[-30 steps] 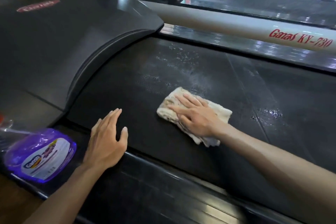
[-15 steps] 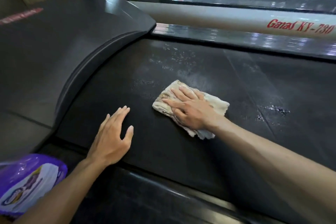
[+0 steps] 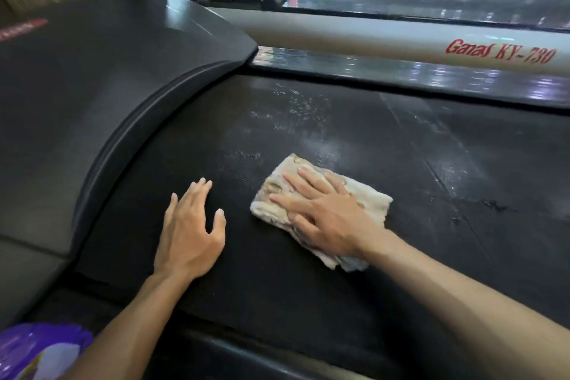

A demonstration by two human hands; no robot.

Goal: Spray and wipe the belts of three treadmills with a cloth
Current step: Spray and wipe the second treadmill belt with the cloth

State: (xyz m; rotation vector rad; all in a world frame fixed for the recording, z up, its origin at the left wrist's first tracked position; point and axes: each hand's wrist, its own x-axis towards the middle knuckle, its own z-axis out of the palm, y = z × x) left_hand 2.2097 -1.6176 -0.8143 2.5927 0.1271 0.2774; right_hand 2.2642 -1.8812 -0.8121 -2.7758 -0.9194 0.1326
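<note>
Two bare forearms come into the head view from the near edge, each ending in a bare hand. The left hand (image 3: 189,231) is slim, with long fingers and short, pale, neatly trimmed nails; its knuckles and the tendons across its back stand out plainly. The right hand (image 3: 328,213) is built alike, with long fingers and ridged tendons running to the wrist. No sleeve or cuff shows on either arm as far up as the view reaches. Neither wrist carries a watch, band or bracelet, no finger carries a ring, and no glove covers either hand. Both forearms look smooth and lean, widening toward the elbow.
</note>
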